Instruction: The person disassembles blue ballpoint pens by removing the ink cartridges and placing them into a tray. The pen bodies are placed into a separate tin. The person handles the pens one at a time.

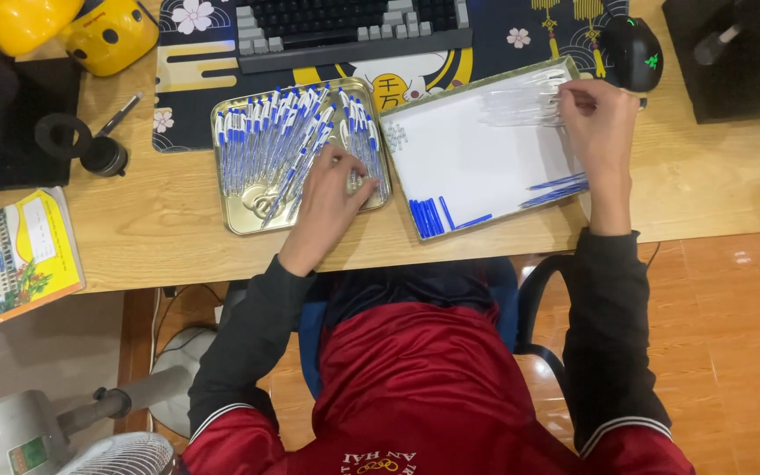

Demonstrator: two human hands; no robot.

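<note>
I saw pen tray (232, 220) at 9 o'clock of white tray (468, 149), touching. Keyboard (349, 26) sat at 12 of both, mouse (632, 51) at 1 o'clock, booklet (10, 259) far at 9.

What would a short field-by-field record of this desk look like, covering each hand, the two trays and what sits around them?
left hand: rests on blue-and-white pens in the gold metal tray
right hand: fingers on clear pen barrels at the far end of the white tray
white tray contents: blue caps, blue refills
behind trays: keyboard, black mouse
desk's left end: booklet
</note>
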